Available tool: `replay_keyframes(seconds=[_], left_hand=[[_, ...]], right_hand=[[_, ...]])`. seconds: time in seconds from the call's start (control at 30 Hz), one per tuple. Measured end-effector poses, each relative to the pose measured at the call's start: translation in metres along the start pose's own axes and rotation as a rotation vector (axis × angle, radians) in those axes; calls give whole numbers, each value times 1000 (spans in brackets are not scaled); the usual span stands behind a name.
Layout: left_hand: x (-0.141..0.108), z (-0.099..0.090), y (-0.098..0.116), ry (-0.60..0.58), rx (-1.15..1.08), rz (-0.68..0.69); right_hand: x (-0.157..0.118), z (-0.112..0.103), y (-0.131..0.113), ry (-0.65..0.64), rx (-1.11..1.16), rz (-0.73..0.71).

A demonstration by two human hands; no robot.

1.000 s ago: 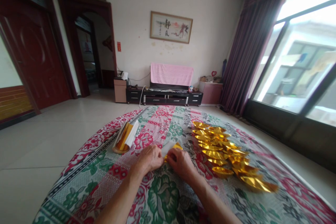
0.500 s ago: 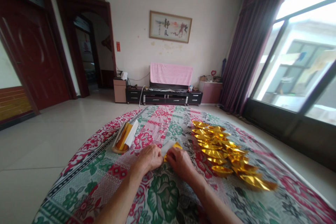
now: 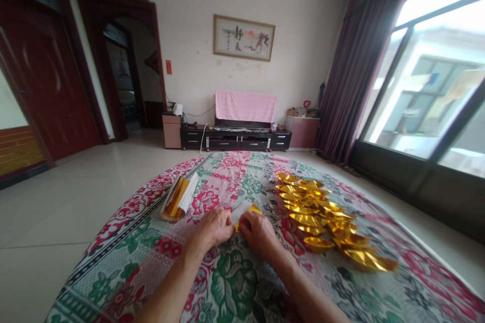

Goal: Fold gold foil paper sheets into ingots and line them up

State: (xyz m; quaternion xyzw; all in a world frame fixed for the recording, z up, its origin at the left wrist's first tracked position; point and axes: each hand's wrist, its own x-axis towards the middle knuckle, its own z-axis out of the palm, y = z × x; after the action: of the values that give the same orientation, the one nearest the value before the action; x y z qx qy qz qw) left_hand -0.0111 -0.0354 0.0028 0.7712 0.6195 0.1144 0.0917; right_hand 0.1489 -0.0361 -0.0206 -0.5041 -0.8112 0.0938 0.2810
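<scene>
Between my hands, at the middle of the table, is a sheet of gold foil paper (image 3: 242, 209) with a white back, partly folded over so that white and gold both show. My left hand (image 3: 216, 226) pinches its left edge with closed fingers. On the right side my right hand (image 3: 257, 229) grips the folded gold part, fingers curled in. My fingers cover the lower portion of the paper. To the right lie two rows of folded gold paper ingots (image 3: 306, 220). A curled stack of gold and white paper sheets (image 3: 178, 199) rests to the left.
A flowered tablecloth (image 3: 234, 282) in red, green and white covers the round table. Beyond it stand a black TV cabinet (image 3: 237, 140) and a pink cloth (image 3: 246, 105) draped over a screen. A purple curtain (image 3: 352, 65) hangs by the window at right.
The view has shifted very slightly. Both hands keep their hold on the foil paper, with hardly any movement; the ingots and the stack lie as before.
</scene>
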Motion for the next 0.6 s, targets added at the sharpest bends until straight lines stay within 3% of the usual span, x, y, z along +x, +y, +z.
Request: replay_keyframes(seconds=[0.33, 0.6], left_hand=[[-2, -5, -3, -31, -110, 16], [6, 2, -20, -68, -261, 39]], right_hand=[[-3, -4, -2, -59, -19, -57], [-5, -5, -3, -54, -39, -77]])
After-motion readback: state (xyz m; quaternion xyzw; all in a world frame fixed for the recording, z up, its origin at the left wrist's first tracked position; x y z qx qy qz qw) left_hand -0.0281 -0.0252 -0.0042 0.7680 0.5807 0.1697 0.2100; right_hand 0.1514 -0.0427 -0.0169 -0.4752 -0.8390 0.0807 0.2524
